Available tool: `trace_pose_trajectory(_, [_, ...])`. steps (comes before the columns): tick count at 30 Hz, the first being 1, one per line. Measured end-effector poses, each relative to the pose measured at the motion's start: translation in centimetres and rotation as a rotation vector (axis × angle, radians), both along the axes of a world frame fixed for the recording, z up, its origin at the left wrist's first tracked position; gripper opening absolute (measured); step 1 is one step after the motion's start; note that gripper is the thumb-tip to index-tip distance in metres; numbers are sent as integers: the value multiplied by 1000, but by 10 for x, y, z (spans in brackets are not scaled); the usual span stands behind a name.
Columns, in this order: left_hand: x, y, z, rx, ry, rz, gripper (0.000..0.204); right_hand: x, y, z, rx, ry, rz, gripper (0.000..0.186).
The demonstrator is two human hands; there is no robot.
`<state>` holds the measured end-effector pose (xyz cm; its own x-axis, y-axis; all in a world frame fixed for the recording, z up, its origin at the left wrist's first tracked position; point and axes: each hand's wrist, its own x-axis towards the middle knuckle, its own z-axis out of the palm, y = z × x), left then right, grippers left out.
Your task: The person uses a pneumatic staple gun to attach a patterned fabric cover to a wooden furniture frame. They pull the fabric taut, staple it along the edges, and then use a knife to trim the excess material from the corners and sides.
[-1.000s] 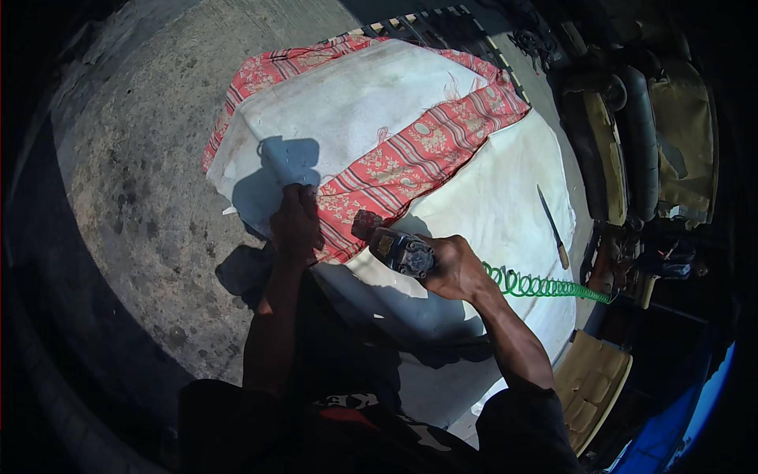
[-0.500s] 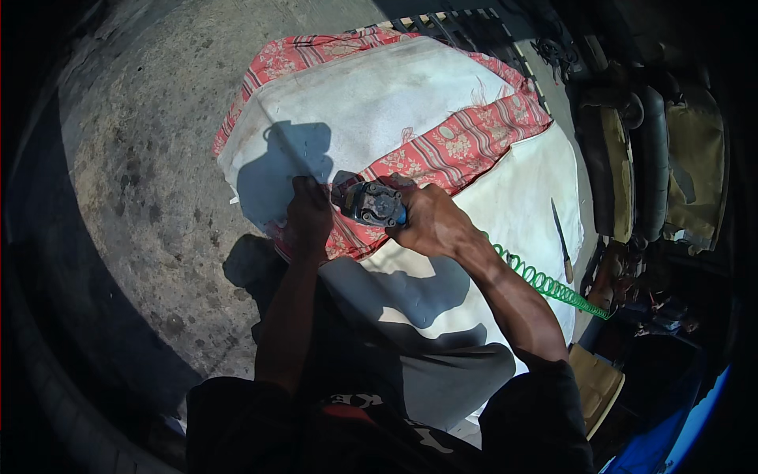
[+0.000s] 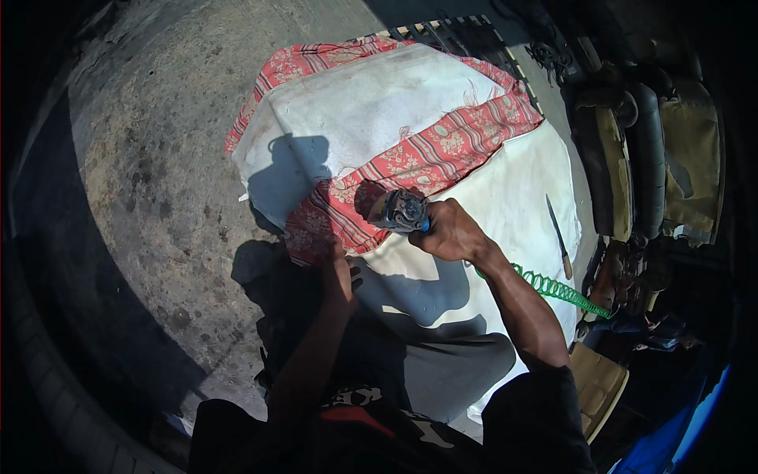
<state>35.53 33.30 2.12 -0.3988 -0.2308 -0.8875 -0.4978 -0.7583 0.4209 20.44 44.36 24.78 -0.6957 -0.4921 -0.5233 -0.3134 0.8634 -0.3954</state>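
My right hand (image 3: 450, 229) grips a dark pneumatic stapler-like tool (image 3: 399, 212), held over a red striped floral fabric (image 3: 426, 150) that lies folded across white padded sheeting (image 3: 355, 103). A green coiled hose (image 3: 560, 288) runs from near my right hand toward the right. My left hand (image 3: 342, 275) is at the fabric's lower edge, left of and below the tool, fingers somewhat bent and apart, partly in shadow. A long knife (image 3: 559, 237) with a wooden handle lies on the white sheeting to the right.
The white piece sits on mottled concrete (image 3: 158, 197). A slatted dark frame (image 3: 442, 31) shows behind it. Worn padded pieces (image 3: 687, 158) are stacked at the right, with a tan cushion (image 3: 600, 379) lower right. Dark cables (image 3: 545, 59) lie at the upper right.
My left hand has moved down and right, from the upper left of the fabric strip to its lower edge. The tool moved up, then slightly right within the last half second.
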Motion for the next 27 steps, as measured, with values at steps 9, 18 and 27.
trace_pose_trajectory(9, [-47,18,-33,125,95,262,35,13,8,-3,56,26,16,25])
trace_pose_trajectory(18, [-52,28,-157,-434,-185,-286,74,24,2,-20,-56,128,19,19])
trace_pose_trajectory(27, [-61,14,-73,-344,-151,-160,65,37,11,1,50,62,-20,19])
